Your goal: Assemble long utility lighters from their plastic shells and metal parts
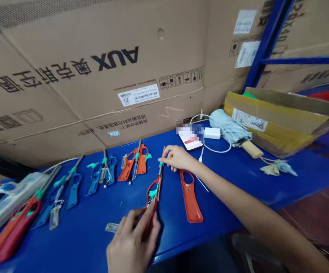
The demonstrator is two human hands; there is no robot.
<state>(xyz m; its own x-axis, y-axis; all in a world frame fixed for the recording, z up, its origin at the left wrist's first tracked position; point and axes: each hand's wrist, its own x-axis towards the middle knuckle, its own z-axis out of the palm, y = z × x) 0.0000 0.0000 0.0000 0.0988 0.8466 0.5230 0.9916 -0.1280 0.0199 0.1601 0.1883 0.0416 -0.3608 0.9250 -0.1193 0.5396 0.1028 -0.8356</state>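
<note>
Fingers of my left hand (133,242) are wrapped round the handle of an orange lighter shell half (153,185), a long-nosed gas lighter lying open. A green trigger (152,193) sits inside it. Thumb and forefinger of my right hand (178,156) pinch the lighter's metal tube (160,169) by its green collar; the exact contact is partly hidden. To the right lies the matching loose orange shell half (192,204), hollow side up. Beside my left hand is a small clear fuel tank (112,227), partly covered by that hand.
Opened orange lighter parts (128,167), blue lighter parts (93,180) and a red lighter (19,235) lie leftward on the blue table (96,242). A phone (191,138), white charger (212,133), umbrella (229,123) and open carton (272,113) stand right. Large cardboard (96,94) closes the back.
</note>
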